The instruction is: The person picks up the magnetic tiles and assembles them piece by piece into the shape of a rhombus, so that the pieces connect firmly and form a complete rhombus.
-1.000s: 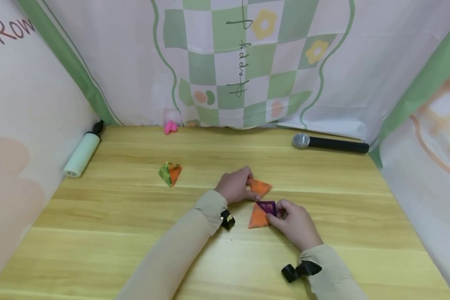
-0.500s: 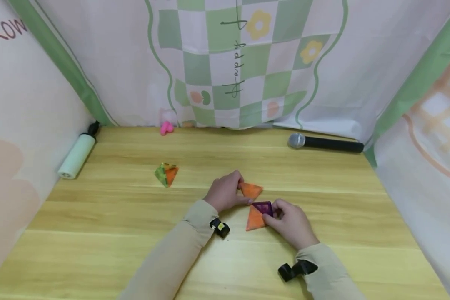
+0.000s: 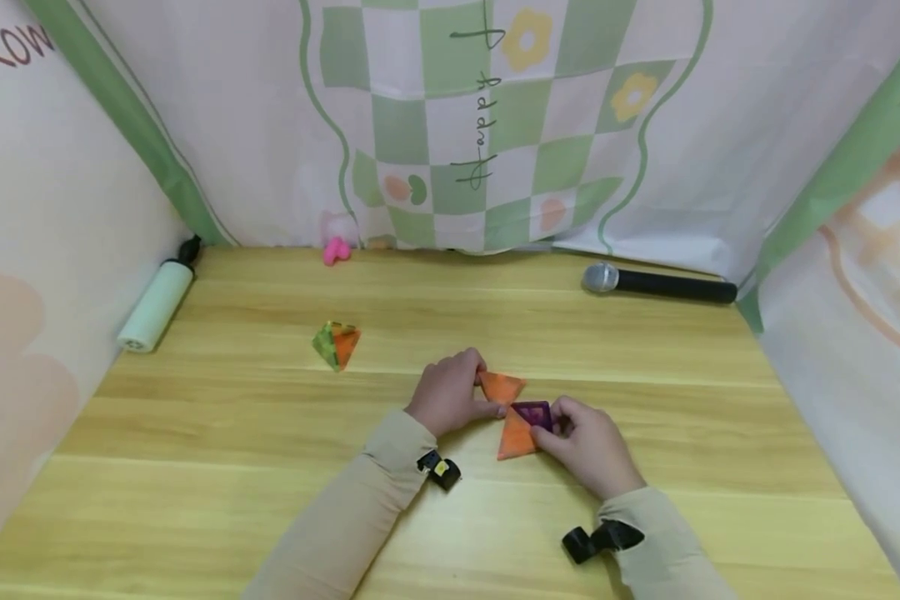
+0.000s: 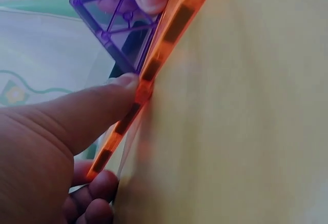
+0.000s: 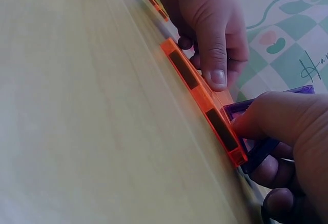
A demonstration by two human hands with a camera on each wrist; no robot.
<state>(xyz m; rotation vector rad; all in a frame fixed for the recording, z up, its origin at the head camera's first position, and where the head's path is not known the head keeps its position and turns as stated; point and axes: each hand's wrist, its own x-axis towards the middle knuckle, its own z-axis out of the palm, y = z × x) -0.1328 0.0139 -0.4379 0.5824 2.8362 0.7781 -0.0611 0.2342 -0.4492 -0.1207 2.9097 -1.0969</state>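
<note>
My left hand [image 3: 450, 393] pinches an orange triangular magnetic tile [image 3: 502, 387] between thumb and fingers. Its tip points toward a second orange triangular tile [image 3: 516, 439], which lies nearer my body on the table. In my right hand [image 3: 594, 447] is a smaller purple triangular tile [image 3: 534, 412], pinched by the thumb and fingers. The left wrist view has the purple tile [image 4: 105, 35] tilted up along the edge of the near orange tile [image 4: 178, 25], left thumb tip right at their shared corner. Fingers hide parts of each tile.
A small green and orange tile pyramid [image 3: 337, 345] stands to the left. Along the back lie a pink toy [image 3: 336, 250] and a black microphone [image 3: 663, 285]. A pale green hand pump [image 3: 157, 305] lies at the left edge. Fabric walls [image 3: 450, 125] enclose the table.
My left hand has shifted slightly left and toward me with the far orange tile, whose tip now meets the near tile. The right hand keeps its pinch on the purple tile, almost still.
</note>
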